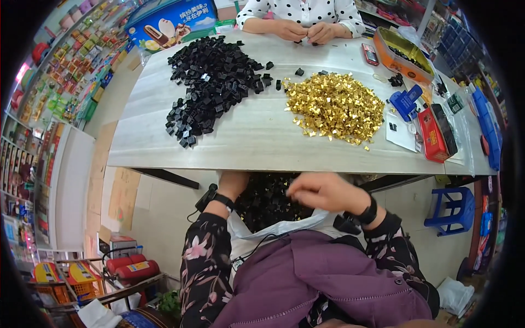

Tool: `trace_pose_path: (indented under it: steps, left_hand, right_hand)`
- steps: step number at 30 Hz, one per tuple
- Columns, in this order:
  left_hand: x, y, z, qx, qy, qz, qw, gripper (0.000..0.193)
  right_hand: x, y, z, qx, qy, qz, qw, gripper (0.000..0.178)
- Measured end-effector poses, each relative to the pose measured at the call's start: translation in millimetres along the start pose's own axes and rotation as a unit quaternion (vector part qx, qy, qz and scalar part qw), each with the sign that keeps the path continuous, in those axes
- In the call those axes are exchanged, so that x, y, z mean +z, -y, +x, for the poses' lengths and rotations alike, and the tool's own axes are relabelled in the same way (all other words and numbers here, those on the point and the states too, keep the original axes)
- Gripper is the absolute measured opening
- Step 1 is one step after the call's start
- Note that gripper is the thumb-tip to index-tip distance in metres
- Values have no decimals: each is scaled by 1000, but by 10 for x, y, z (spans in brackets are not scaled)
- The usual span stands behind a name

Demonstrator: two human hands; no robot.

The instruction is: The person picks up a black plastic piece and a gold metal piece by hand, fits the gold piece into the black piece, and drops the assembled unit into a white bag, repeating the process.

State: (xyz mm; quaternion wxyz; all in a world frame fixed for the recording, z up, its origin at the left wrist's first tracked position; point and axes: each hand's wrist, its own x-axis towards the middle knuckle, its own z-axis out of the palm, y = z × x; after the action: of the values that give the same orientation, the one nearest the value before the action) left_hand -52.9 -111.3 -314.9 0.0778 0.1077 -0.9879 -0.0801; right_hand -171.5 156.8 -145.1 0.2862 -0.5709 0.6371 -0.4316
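Note:
My left hand (232,183) reaches under the table's front edge and is mostly hidden behind it. My right hand (322,191) hovers just below that edge, fingers curled over a white plastic bag (284,225) on my lap that is full of small black pieces (265,202); what it pinches I cannot tell. On the table lie a heap of black plastic pieces (210,85) to the left and a heap of gold metal pieces (336,106) to the right.
The pale table (257,142) also carries an orange tin (404,54), a red box (435,136), a blue tool (404,101) and a phone (370,53). A person in a dotted top (301,11) works at the far side. A blue stool (451,210) stands at the right.

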Motion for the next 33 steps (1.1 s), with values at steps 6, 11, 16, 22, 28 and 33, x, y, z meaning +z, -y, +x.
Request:
trace_pose_path:
  steps: [6,11,16,22,28,33]
  left_hand:
    - [-584,-253,-188,-4,95,-199,975,36]
    - [-1087,-564,-357,-212,111,-762,602,29]
    - [-1054,-666,-316,-204,34,-863,460,30]
    - [-1091,-713,-314,-227,-12,-900,372,32]
    - [-1063,-737,-284,-197,-18,-913,358,33]
    - [-1073,-773,-316,-205,-54,-887,409,29]
  right_hand:
    - [-487,-282,684,3,-191,-229,955,20]
    - [-534,-533,989,114,-187,-482,848,21]
    - [-529,-518,994,121,-199,-461,857,17]
    - [-505,-496,973,134,-195,-370,898,19]
    - [-552,-536,950,127,-202,-399,885,18]
    - [-541,-515,965,113,-191,-405,887,19]
